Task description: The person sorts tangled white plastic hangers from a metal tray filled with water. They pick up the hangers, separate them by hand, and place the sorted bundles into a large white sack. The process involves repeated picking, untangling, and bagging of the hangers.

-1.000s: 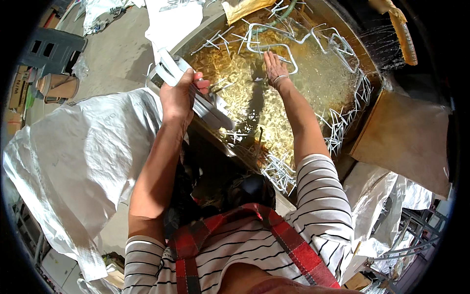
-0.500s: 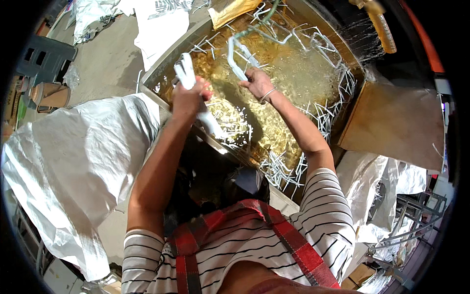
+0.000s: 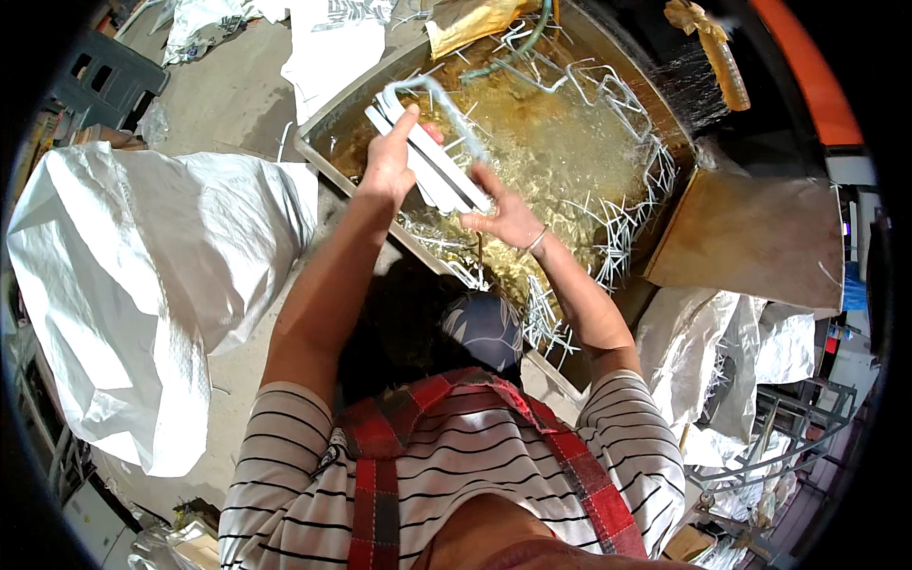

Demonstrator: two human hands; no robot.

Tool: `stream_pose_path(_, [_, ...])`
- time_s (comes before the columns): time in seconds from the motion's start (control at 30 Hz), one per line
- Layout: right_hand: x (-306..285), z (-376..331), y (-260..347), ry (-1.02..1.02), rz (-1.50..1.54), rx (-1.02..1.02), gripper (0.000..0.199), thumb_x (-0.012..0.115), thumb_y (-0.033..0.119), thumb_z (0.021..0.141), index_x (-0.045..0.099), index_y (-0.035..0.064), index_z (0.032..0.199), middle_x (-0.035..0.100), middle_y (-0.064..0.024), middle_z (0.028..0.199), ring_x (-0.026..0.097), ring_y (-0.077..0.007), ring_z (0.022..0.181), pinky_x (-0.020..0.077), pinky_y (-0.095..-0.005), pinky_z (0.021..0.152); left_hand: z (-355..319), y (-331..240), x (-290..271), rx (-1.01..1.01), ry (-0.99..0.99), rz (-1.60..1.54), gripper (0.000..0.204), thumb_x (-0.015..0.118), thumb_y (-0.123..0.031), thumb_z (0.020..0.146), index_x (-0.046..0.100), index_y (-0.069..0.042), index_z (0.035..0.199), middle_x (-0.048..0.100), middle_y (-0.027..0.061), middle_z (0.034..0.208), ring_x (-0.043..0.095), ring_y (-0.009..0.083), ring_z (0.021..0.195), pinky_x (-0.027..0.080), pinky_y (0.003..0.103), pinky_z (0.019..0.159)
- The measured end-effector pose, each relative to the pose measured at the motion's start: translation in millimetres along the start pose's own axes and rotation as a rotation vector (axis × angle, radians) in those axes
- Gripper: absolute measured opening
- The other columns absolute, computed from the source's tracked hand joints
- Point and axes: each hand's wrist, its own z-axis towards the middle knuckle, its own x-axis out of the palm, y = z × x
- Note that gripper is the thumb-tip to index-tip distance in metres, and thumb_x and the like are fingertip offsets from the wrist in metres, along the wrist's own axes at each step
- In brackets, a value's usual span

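Observation:
My left hand is closed round a bundle of long white plastic strips, held slanting over the near left part of a metal tank of yellowish water. Alongside the bundle runs a bent, pale plastic piece, blurred by motion. My right hand, with a bracelet at the wrist, is at the lower ends of the strips. Its fingers meet the end of the bent piece while the thumb lies below the bundle.
Many thin white plastic pieces float along the tank's right and near sides. A green hose dips in at the back. A brown board stands at the right; a large white sack lies left.
The bundle has turned and its lower ends now point toward my right hand. My right hand has moved down and closer, bringing the bent piece from the water up against the bundle.

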Motion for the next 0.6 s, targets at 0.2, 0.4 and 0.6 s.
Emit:
stream_pose_path(0.2, [-10.6,-84.6,-72.5,-0.361,-0.029,0.356,0.020,0.058,0.022,0.085,0.060,0.0041,0.094,0.060,-0.0068,0.075,0.055,-0.0163,0.068,0.0456,-0.0314,0.058,13.9,-31.2,-21.2,0.204,-0.099,-0.067,0.043,0.059,-0.035,0.086,0.048,0.005,0.096,0.055,0.0146,0.071,0.057,0.0222,0.056,0.051,0.037,0.053])
stream_pose_path(0.4, [-114.3,-105.5,-93.1,-1.169,0.516,0.585,0.030,0.052,0.023,0.086,0.048,0.0082,0.061,0.038,-0.0004,0.046,0.038,-0.0140,0.036,0.0323,-0.0292,0.036,7.5,-17.1,-11.0,0.444,0.099,0.461,0.019,0.065,-0.016,0.082,0.051,-0.003,0.084,0.053,0.0045,0.062,0.051,0.0138,0.048,0.043,0.026,0.044])
stream_pose_path(0.6, [-111.1,-17.1,19.5,-0.294,-0.739,0.338,0.021,0.058,0.024,0.083,0.058,0.0073,0.096,0.062,-0.0177,0.074,0.060,-0.0346,0.066,0.0475,-0.0426,0.060,-8.0,16.2,6.1,0.474,0.302,1.075,0.039,0.075,-0.025,0.071,0.062,-0.006,0.103,0.066,0.0079,0.093,0.061,0.0162,0.089,0.047,0.031,0.081])
